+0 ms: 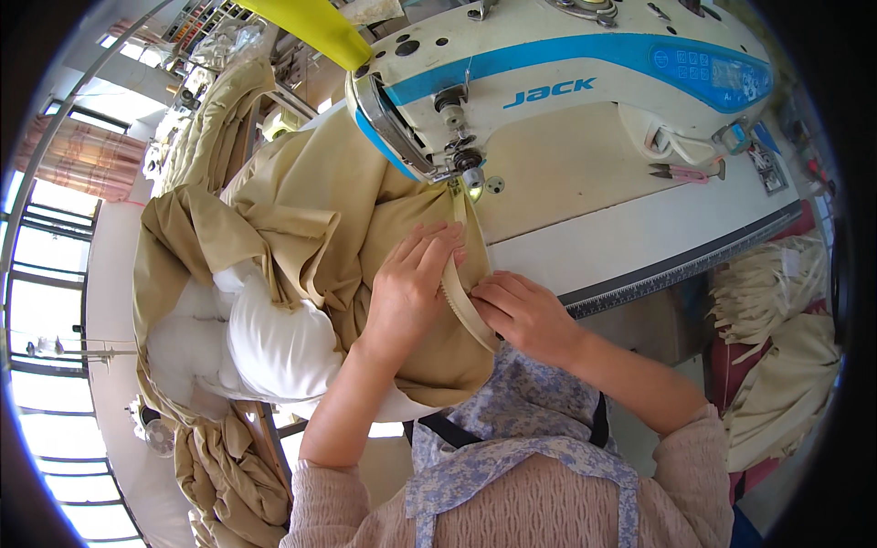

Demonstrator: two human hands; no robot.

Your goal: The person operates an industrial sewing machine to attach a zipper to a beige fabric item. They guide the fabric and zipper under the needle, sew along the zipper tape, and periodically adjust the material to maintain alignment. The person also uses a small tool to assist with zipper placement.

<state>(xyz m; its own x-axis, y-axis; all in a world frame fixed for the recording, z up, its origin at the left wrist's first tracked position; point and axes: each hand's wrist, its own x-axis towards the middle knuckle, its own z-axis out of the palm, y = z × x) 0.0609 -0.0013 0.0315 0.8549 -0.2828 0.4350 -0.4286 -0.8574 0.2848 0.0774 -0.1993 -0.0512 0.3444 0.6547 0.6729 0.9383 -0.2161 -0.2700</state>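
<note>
A white and blue sewing machine [548, 78] stands in front of me, with a lit needle area at its left end. Tan fabric [365, 219] runs out from under the presser foot [461, 181] toward me. Along its right side curves a cream zipper tape [468, 315], its upper end reaching the foot. My left hand [416, 288] is closed at the tape, fingertips pressing tape and fabric just below the needle. My right hand [523, 315] has its fingers curled on the fabric's right edge beside the tape. The thumbs are partly hidden.
White padding [279, 324] bulges from the fabric on the left. Pink-handled snips [683, 173] lie on the table under the machine's arm. A ruler strip [685, 265] follows the table's front edge. Tan cloth piles [781, 384] sit at the right, with more cloth [228, 475] lower left.
</note>
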